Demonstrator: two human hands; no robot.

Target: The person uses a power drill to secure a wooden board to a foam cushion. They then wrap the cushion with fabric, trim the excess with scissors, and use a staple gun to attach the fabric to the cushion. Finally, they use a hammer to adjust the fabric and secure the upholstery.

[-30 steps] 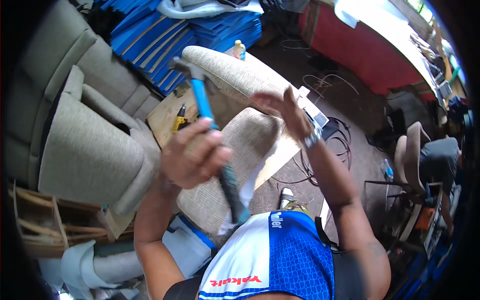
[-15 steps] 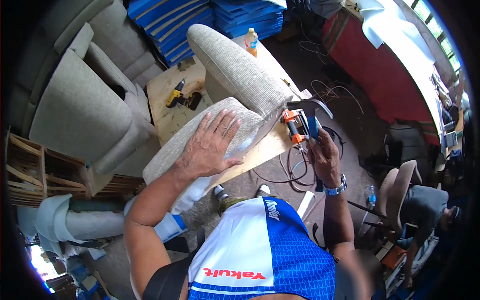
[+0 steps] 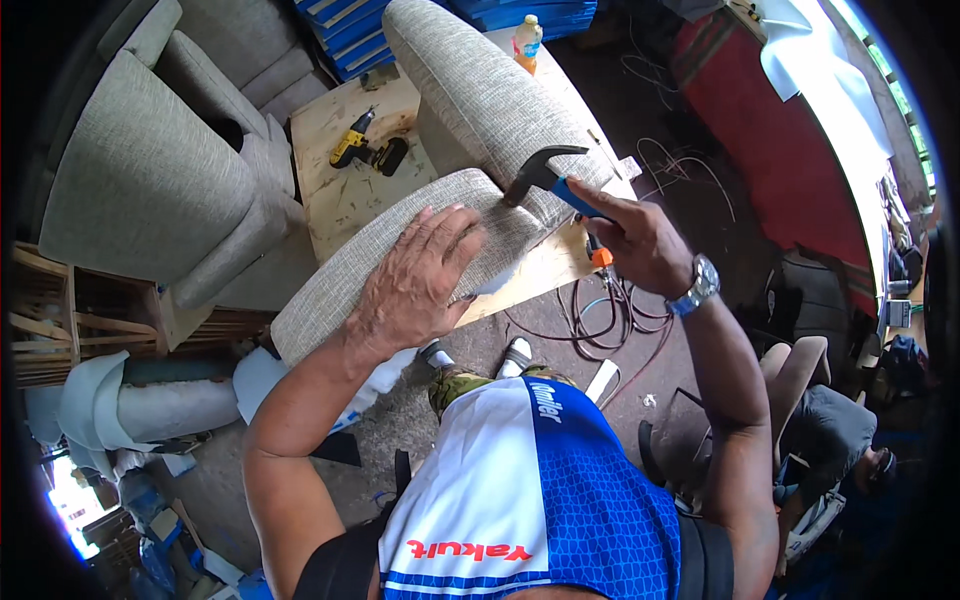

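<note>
A claw hammer (image 3: pixel 556 178) with a blue handle and dark head is gripped in my right hand (image 3: pixel 640 240). Its head touches or nearly touches the grey upholstered piece, close to the seam where two padded parts meet. My left hand (image 3: pixel 420 270) lies on the nearer padded part (image 3: pixel 345 255), fingers over the fabric and thumb by its front edge, where white padding shows. The longer padded part (image 3: pixel 480 90) slants away behind it. Beneath my right hand an orange and black tool (image 3: pixel 600 257) is mostly hidden.
A yellow and black cordless drill (image 3: pixel 368 145) lies on the plywood tabletop (image 3: pixel 325 130). A bottle (image 3: pixel 526 45) stands at the far side. Hoses (image 3: pixel 600 330) coil on the floor. Grey sofa parts (image 3: pixel 140 190) fill the left. Another person (image 3: pixel 830 440) works at the right.
My right hand has brought the hammer up and left, from beside the orange tool to the seam. The left hand's fingers have bent a little on the fabric.
</note>
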